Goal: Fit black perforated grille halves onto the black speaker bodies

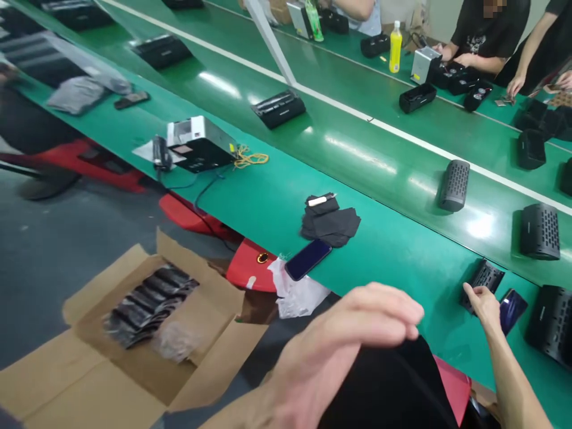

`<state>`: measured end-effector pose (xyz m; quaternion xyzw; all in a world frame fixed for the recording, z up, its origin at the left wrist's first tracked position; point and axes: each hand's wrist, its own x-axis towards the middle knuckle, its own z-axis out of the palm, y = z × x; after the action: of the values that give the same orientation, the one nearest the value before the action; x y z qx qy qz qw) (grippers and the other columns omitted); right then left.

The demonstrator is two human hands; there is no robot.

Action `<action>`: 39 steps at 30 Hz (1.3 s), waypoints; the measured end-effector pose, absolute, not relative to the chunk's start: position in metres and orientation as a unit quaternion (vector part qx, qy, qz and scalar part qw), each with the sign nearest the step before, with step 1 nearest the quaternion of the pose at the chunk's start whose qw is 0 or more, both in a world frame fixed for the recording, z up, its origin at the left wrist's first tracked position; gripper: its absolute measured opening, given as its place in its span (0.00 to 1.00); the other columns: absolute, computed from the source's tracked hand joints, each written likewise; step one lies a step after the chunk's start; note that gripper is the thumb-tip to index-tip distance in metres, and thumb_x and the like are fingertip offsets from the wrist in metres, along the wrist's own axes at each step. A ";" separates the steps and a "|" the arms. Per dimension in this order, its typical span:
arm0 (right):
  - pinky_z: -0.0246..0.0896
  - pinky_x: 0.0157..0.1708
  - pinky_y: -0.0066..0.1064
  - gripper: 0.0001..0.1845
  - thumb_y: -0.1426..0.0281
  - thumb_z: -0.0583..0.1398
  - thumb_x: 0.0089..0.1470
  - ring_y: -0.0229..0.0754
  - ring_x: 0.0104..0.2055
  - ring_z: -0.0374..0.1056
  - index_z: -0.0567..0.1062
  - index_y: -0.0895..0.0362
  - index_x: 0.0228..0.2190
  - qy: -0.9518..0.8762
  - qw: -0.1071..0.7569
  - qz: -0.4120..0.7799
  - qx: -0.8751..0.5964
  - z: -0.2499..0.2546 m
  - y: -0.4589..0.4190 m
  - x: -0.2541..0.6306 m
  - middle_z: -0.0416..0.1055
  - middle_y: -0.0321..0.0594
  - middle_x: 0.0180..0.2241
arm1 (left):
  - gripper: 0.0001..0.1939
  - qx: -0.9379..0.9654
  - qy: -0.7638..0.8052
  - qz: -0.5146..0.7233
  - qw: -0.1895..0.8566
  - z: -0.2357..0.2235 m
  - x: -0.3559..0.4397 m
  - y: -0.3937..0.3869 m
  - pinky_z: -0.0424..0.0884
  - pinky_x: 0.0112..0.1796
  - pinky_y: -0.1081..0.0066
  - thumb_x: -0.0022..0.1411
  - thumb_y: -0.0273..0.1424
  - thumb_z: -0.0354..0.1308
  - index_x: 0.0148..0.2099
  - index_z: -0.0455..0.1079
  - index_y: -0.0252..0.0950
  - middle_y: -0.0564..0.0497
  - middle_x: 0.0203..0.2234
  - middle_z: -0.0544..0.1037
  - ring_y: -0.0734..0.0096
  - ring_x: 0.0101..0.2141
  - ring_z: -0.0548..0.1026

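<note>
My left hand [353,333] is raised close to the camera, in front of the table edge. Its fingers are stretched out side by side, and nothing shows in them. At the right, my right hand [485,304] grips the near end of a black perforated speaker housing [487,276] on the green table. A dark phone [512,310] lies just right of that hand. Farther right stands a larger black speaker [552,325]. Left of centre, a second phone [308,260] lies beside a stack of black sheets [333,226], with a white-handled tool [320,200] on top.
An open cardboard box [214,333] holds wrapped black parts at the lower left. Clear plastic [299,295] hangs over the table edge. Black speakers [456,185] sit along the conveyor [357,155]. A boxy device [201,143] with cables stands left. Co-workers [482,42] sit opposite.
</note>
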<state>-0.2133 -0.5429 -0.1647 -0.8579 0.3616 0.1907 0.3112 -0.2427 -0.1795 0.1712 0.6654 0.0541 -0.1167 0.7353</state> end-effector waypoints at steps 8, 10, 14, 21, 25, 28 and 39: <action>0.60 0.31 0.37 0.20 0.49 0.53 0.61 0.53 0.32 0.72 0.67 0.47 0.25 0.210 0.267 0.178 -0.924 -0.143 -0.506 -0.222 0.75 0.44 0.27 | 0.26 0.649 0.167 -0.048 0.741 0.076 -0.251 -0.145 0.79 0.46 0.53 0.63 0.54 0.67 0.50 0.82 0.37 0.36 0.50 0.82 0.46 0.50 0.79; 0.57 0.29 0.36 0.19 0.50 0.55 0.61 0.50 0.29 0.71 0.67 0.47 0.25 0.090 0.277 0.204 -0.935 -0.151 -0.467 -0.212 0.74 0.42 0.26 | 0.29 0.621 0.262 -0.038 0.737 0.035 -0.271 -0.135 0.78 0.44 0.58 0.58 0.56 0.70 0.47 0.80 0.36 0.38 0.45 0.82 0.52 0.46 0.80; 0.50 0.27 0.34 0.10 0.59 0.59 0.60 0.46 0.29 0.71 0.72 0.48 0.28 -0.153 0.258 0.250 -0.921 -0.169 -0.379 -0.199 0.77 0.40 0.33 | 0.33 0.596 0.403 0.017 0.694 -0.041 -0.303 -0.107 0.75 0.38 0.66 0.50 0.59 0.71 0.43 0.77 0.35 0.42 0.40 0.81 0.62 0.39 0.79; 0.57 0.31 0.34 0.15 0.58 0.65 0.58 0.47 0.30 0.72 0.71 0.49 0.24 -0.289 0.255 0.278 -0.880 -0.152 -0.306 -0.144 0.73 0.36 0.26 | 0.25 0.646 0.433 0.080 0.624 -0.085 -0.340 -0.087 0.75 0.42 0.64 0.59 0.53 0.65 0.44 0.77 0.36 0.43 0.41 0.83 0.60 0.41 0.80; 0.64 0.41 0.35 0.19 0.52 0.56 0.70 0.48 0.40 0.75 0.75 0.50 0.32 -0.281 0.286 0.241 -0.884 -0.143 -0.186 -0.076 0.78 0.39 0.34 | 0.18 0.734 0.397 0.099 0.542 -0.091 -0.309 -0.072 0.75 0.46 0.62 0.68 0.44 0.56 0.45 0.79 0.36 0.45 0.40 0.85 0.61 0.41 0.80; 0.69 0.48 0.41 0.20 0.51 0.59 0.70 0.48 0.44 0.75 0.78 0.54 0.39 -0.233 0.285 0.225 -0.902 -0.149 -0.101 -0.039 0.78 0.43 0.41 | 0.15 0.765 0.389 0.113 0.501 -0.092 -0.273 -0.053 0.76 0.49 0.62 0.69 0.37 0.54 0.46 0.80 0.37 0.46 0.42 0.85 0.61 0.43 0.80; 0.74 0.48 0.43 0.16 0.56 0.65 0.69 0.45 0.44 0.75 0.79 0.56 0.45 -0.221 0.316 0.258 -0.886 -0.206 -0.085 0.014 0.78 0.42 0.45 | 0.18 0.788 0.477 0.062 0.385 -0.103 -0.138 0.020 0.74 0.56 0.60 0.71 0.44 0.59 0.54 0.79 0.39 0.43 0.52 0.84 0.55 0.54 0.80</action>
<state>0.0141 -0.0845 -0.2061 -0.8856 -0.2213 0.2582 0.3162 -0.1378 0.0198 -0.1033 0.7875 0.4773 0.0616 0.3850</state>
